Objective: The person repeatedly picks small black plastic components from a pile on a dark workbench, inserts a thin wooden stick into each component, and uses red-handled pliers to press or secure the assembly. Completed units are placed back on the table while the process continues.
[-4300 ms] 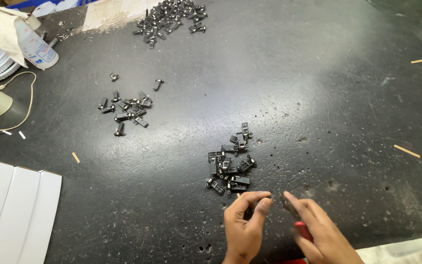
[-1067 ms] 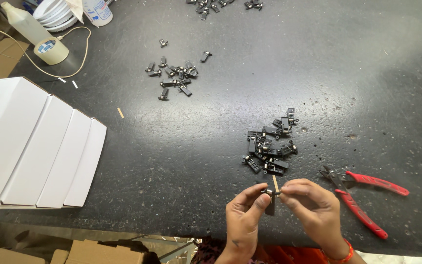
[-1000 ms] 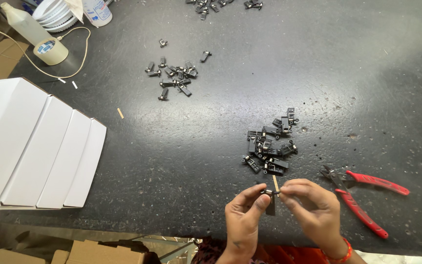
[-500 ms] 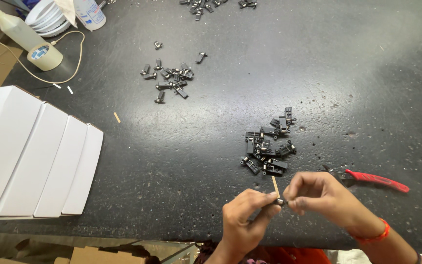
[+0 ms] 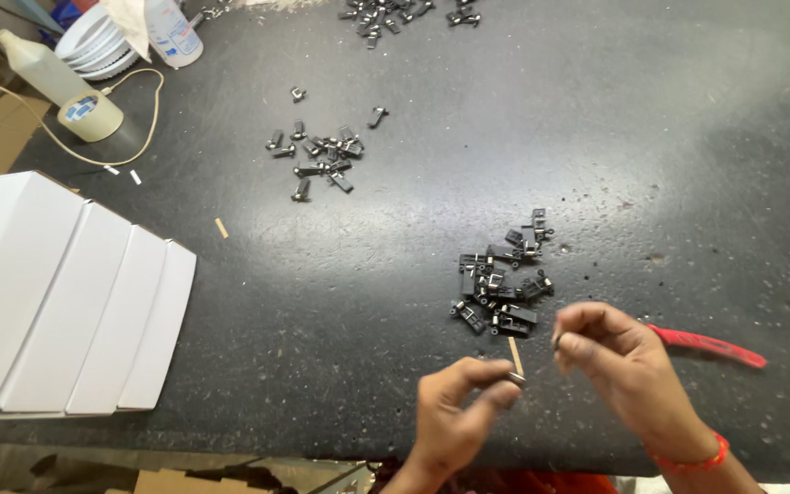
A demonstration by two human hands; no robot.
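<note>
A thin, pale wooden stick point(image 5: 515, 355) stands nearly upright over the near edge of the tabletop, its lower end pinched between thumb and forefinger of the left hand point(image 5: 462, 412). A small dark part seems to sit at that pinch, but it is too small and blurred to tell. The right hand point(image 5: 616, 366) hovers just beside the stick, fingers curled loosely inward; whether it grips anything cannot be told. A red band circles its wrist.

Just beyond the stick lies a loose heap of small black clips point(image 5: 502, 284), angular, with tiny metal pins. Behind the right hand the red handle of a pair of pliers point(image 5: 708, 345) pokes out; its jaws are hidden by the hand.

The tabletop point(image 5: 596, 137) is dark, speckled and matte. Toward its middle left lies a 2nd scatter of black parts point(image 5: 319, 155), and a 3rd pile point(image 5: 395, 11) is cut off at the far edge. At the left edge lie 4 overlapping white folded cartons point(image 5: 66, 302), smooth and flat-faced. In the far left corner stand a roll of tape point(image 5: 90, 116), a pale plastic bottle point(image 5: 34, 69), a cream cord and stacked white bowls point(image 5: 98, 46), partly out of frame.
</note>
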